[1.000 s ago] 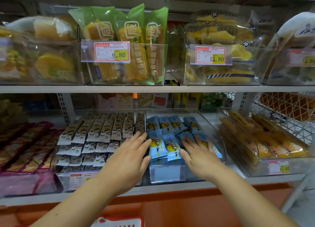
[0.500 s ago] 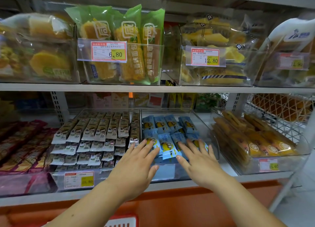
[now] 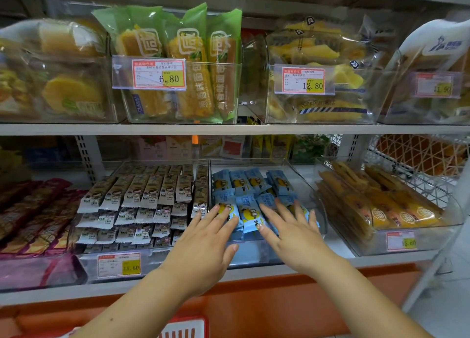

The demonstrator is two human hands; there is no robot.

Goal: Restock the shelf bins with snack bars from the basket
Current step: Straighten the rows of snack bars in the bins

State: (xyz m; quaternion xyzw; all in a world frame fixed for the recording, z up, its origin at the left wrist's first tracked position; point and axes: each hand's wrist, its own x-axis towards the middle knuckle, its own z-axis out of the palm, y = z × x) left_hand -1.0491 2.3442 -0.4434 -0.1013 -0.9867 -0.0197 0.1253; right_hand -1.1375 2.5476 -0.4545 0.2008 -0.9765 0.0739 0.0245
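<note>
Snack bars [image 3: 250, 212], left hand [image 3: 203, 251] flat over them, right hand [image 3: 295, 236] splayed, palms down

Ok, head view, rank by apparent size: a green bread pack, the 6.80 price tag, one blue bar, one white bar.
1. green bread pack
2. 6.80 price tag
3. blue bar and white bar look alike, so unranked.

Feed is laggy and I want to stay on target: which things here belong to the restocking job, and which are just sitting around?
In the job: left hand and right hand, both open over the blue snack bars; their clear bin; the red basket below.
Just there: white-wrapped bars, orange packs, green bread packs, maroon packs.
</note>
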